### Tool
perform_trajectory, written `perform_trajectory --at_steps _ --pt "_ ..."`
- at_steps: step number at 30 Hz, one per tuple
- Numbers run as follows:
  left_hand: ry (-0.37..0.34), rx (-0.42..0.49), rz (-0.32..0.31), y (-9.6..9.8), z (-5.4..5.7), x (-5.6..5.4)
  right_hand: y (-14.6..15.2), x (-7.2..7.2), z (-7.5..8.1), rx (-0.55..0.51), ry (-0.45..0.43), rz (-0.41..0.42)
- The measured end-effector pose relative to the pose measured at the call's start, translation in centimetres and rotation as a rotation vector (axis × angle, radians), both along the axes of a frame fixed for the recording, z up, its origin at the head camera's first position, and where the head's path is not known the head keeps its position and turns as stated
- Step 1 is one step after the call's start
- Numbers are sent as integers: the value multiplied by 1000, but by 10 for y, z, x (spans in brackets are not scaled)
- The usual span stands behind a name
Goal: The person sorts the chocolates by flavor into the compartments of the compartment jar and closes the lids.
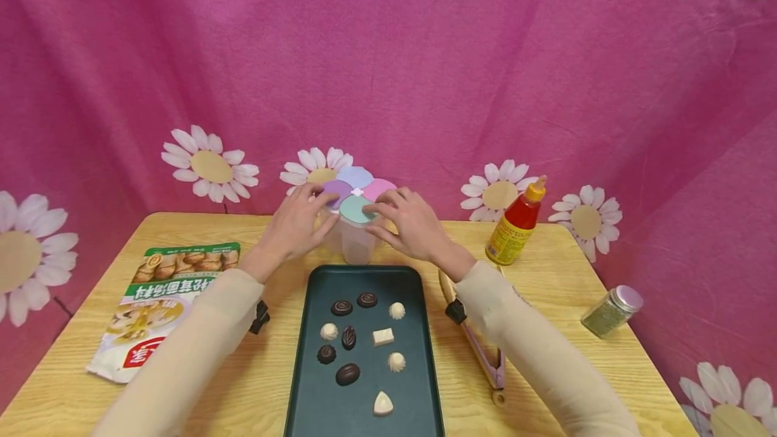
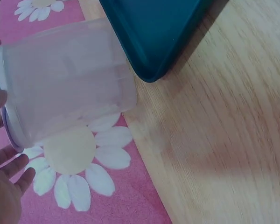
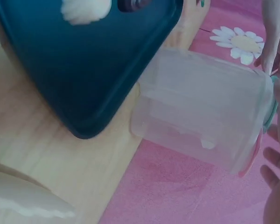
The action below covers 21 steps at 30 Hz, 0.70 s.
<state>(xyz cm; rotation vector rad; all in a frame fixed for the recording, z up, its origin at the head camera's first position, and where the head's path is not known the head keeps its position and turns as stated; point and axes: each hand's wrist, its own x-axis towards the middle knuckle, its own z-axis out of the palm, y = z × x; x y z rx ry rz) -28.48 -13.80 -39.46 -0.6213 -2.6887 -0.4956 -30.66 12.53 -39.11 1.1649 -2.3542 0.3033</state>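
Note:
A translucent storage canister (image 1: 358,243) stands upright behind the tray, its lid (image 1: 359,209) divided into blue, purple, pink and green petal-shaped flaps. My left hand (image 1: 297,221) is at the lid's left side, with fingertips over the purple flap and the thumb near the front rim. From the right, my right hand (image 1: 413,224) reaches over the green flap, its thumb beside the rim. Both wrist views show the canister (image 2: 70,84) (image 3: 200,107) side-on; some fingers (image 3: 272,156) are loosely spread beside its lid. Exact fingertip contact is partly hidden.
In front lies a dark green tray (image 1: 364,417) with several dark and white chocolates. A food packet (image 1: 152,315) lies left. Tongs (image 1: 485,356) lie under my right forearm; a red sauce bottle (image 1: 516,224) and a spice jar (image 1: 612,311) are farther right. A pink curtain (image 1: 388,73) hangs behind.

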Motion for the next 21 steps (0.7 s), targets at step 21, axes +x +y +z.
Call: perform_trajectory --at_steps 21 --pt "13 40 -53 -3 -2 -5 -12 -23 3 103 7 41"
